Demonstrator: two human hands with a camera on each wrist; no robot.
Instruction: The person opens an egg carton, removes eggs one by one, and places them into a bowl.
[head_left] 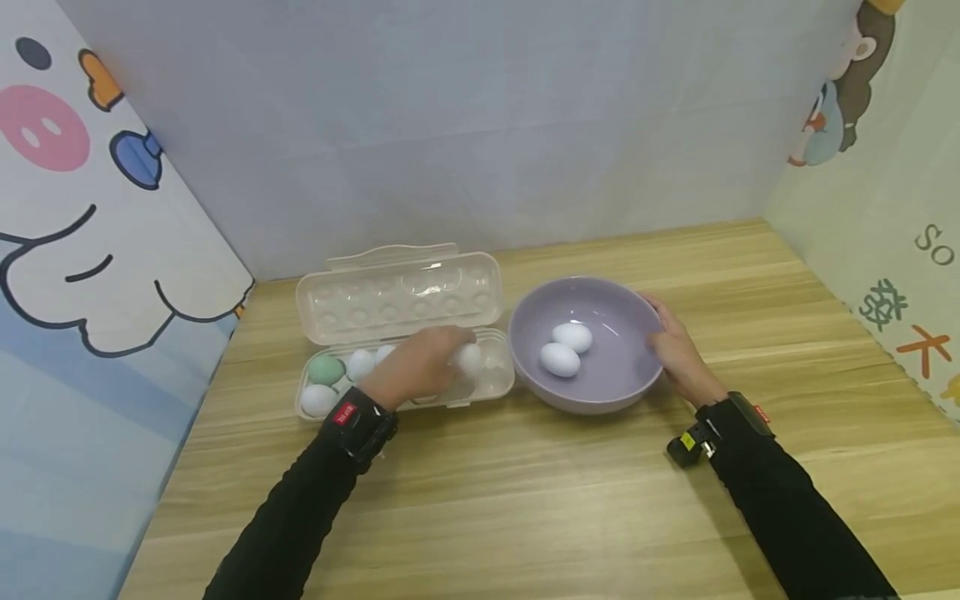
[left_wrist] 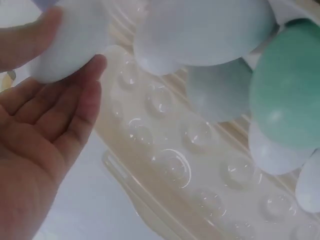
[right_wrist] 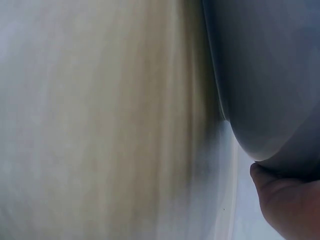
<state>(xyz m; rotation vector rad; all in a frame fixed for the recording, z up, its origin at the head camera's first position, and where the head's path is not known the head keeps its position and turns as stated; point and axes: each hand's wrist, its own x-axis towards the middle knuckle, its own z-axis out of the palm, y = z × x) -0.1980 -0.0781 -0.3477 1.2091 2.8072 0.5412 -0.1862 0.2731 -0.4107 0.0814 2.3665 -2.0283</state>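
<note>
A white egg (head_left: 470, 360) is pinched between the thumb and fingers of my left hand (head_left: 422, 363), over the right part of an egg carton (head_left: 495, 385). The left wrist view shows this egg (left_wrist: 75, 42) close up. Several white eggs and a green egg (head_left: 326, 369) sit in the carton's left part; my hand hides some of its middle. My right hand (head_left: 678, 354) grips the right rim of a purple bowl (head_left: 577, 400), thumb at the inside. Two white eggs (head_left: 560, 360) lie in the bowl. In the right wrist view, fingers touch the bowl's outer wall (right_wrist: 270, 90).
The carton's clear lid (head_left: 401, 298) stands open behind its base. Carton and bowl are side by side on a wood-grain table (head_left: 480, 517). A pale cloth wall (head_left: 487, 125) rises behind, with printed panels at left and right.
</note>
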